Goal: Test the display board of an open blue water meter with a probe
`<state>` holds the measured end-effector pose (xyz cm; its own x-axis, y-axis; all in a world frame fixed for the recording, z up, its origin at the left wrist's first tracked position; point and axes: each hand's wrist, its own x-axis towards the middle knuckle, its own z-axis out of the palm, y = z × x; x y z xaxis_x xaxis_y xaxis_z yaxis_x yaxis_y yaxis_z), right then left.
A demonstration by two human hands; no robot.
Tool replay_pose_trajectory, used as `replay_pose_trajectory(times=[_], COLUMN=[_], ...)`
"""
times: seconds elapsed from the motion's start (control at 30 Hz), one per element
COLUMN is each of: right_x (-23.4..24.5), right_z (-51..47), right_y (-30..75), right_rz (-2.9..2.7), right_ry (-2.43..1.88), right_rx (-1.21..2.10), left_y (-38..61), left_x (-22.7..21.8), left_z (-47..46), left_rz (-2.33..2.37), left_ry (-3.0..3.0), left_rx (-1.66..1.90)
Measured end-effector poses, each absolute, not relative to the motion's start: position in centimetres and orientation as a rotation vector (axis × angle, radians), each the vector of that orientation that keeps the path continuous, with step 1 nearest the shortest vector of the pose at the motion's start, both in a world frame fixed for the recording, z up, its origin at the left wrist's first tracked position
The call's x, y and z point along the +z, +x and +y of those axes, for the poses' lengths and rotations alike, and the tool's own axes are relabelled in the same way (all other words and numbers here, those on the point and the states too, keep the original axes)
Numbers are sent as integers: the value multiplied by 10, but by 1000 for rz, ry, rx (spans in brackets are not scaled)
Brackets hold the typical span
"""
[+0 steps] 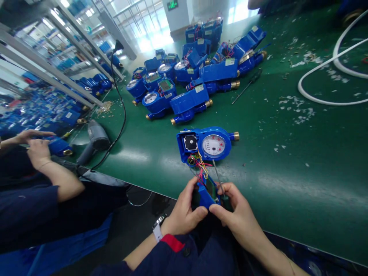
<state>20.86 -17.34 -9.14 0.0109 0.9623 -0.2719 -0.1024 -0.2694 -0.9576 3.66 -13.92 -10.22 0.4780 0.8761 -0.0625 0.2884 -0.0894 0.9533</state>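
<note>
Between both hands is a blue plastic meter cover with a green circuit board inside. My left hand grips its left side, thumb at the near edge. My right hand pinches the right side and also keeps a screwdriver in its palm, the shaft pointing up and away. Red and yellow wires run from the cover to an opened blue water meter lying just beyond on the bench. Its round dial faces up, beside an open compartment with a black square part.
Several blue water meters crowd the green bench beyond. Another screwdriver lies right of them. A grey heat gun with a black cable rests at left, near a co-worker's hands. White tubing and scraps lie right.
</note>
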Motion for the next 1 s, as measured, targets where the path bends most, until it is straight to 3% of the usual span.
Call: replay_pose_trajectory(times=[0.4,1.0], right_x=[-91,-91], right_z=[-180,-178], right_y=[205,203], right_rz=[-957,-1045], right_ry=[-1341,-1412], right_rx=[1428,1360], left_y=[39,51], left_x=[-89,-83], left_z=[-130,-132], left_rz=[810,896], left_ry=[1174,1142], left_rx=[652,763])
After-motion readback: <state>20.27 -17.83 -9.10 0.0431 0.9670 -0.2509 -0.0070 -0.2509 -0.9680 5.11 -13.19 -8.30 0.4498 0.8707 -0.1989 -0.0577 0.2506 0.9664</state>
